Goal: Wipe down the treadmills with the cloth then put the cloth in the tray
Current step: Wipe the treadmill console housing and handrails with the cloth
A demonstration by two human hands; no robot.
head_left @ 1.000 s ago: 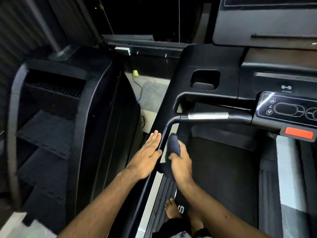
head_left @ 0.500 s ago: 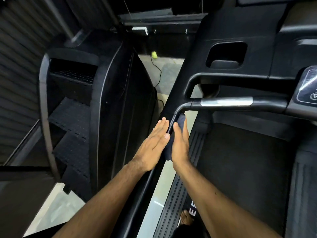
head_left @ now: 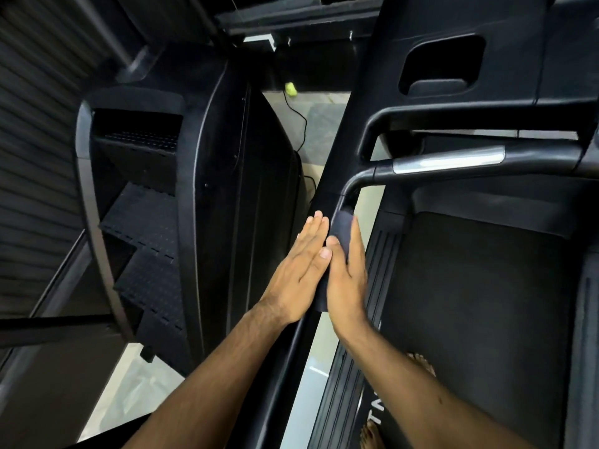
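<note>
A dark cloth (head_left: 342, 230) is wrapped on the black left side rail (head_left: 285, 367) of the treadmill, just below the bend of the handlebar (head_left: 447, 160). My right hand (head_left: 348, 286) holds the cloth on the rail, thumb on the left and nearly straight fingers on the right. My left hand (head_left: 298, 270) lies flat against the outer side of the same rail, fingers straight, touching my right thumb. The treadmill belt (head_left: 470, 303) stretches away to the right. No tray shows in this view.
A black stair-climbing machine (head_left: 146, 222) stands close on the left, with a narrow strip of pale floor between. A yellow-green ball (head_left: 290, 88) and a black cable (head_left: 303, 124) lie on the floor behind. A recessed pocket (head_left: 440, 69) sits in the console. A bare foot (head_left: 421, 364) stands on the deck.
My right hand slid the cloth up the rail toward the handlebar bend and its fingers straightened. My left hand moved up alongside it. The view swung left and down, losing the console buttons.
</note>
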